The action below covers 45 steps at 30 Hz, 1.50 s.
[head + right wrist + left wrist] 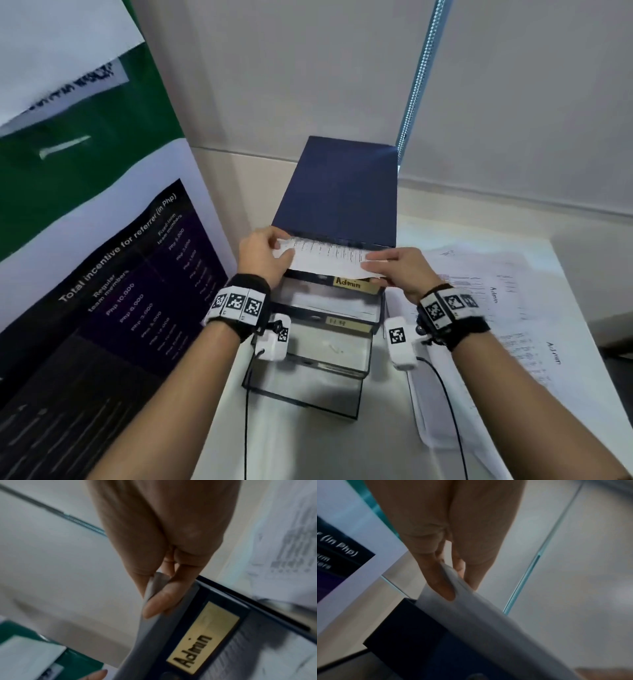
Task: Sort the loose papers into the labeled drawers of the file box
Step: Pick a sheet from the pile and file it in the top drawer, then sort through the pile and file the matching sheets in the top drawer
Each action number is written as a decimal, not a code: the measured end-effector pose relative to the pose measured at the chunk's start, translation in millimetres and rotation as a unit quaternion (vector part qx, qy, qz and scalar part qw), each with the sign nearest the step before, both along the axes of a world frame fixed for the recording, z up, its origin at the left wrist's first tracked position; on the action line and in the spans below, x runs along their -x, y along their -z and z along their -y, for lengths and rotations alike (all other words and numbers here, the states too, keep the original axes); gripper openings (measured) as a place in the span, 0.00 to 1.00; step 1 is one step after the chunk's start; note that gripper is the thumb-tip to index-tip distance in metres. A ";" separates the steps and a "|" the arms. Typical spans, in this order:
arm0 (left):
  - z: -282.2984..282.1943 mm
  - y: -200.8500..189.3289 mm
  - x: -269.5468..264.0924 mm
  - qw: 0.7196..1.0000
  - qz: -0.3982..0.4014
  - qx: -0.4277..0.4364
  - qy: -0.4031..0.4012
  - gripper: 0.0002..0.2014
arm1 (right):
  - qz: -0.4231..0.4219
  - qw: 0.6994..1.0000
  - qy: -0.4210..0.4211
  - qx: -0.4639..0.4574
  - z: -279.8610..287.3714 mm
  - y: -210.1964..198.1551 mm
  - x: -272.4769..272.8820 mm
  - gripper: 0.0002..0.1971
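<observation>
A dark blue file box (339,192) stands at the back of the table, its clear drawers pulled out in steps toward me. The top drawer carries a yellow label reading Admin (349,283) (202,641). A printed sheet of paper (327,255) lies half inside that top drawer, under the box's lid. My left hand (265,255) pinches the sheet's left edge (462,595) between thumb and fingers. My right hand (397,269) pinches its right edge (154,588) just above the Admin label.
Loose printed papers (493,301), some marked Admin, lie spread on the white table right of the box. A lower drawer (329,346) with a faint label stands pulled out in front. A large poster (113,274) leans at the left. The wall is close behind.
</observation>
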<state>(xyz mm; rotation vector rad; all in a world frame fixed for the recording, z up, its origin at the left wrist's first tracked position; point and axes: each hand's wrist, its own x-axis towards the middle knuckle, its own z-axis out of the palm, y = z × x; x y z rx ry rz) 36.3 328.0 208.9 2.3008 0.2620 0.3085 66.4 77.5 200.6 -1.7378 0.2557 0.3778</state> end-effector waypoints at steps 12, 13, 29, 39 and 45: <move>22.2 18.9 -45.4 0.962 -0.145 -0.198 0.118 0.17 | 0.066 0.996 -0.026 0.047 63.9 27.5 3.3 0.09; 24.4 19.1 -46.6 0.970 -0.124 -0.176 0.112 0.14 | 0.056 0.997 -0.012 0.049 79.0 34.8 7.1 0.10; 25.4 25.9 -27.6 0.978 -0.121 -0.138 0.095 0.20 | 0.381 0.801 -0.250 0.389 -1.5 33.1 -14.8 0.15; 43.1 24.0 -36.6 0.879 -0.204 -0.405 0.147 0.24 | 0.413 0.843 -0.179 0.295 39.5 41.8 8.6 0.27; 125.8 26.7 -14.5 0.960 0.085 -0.185 0.194 0.06 | 0.014 0.898 0.045 0.438 212.5 149.4 65.5 0.19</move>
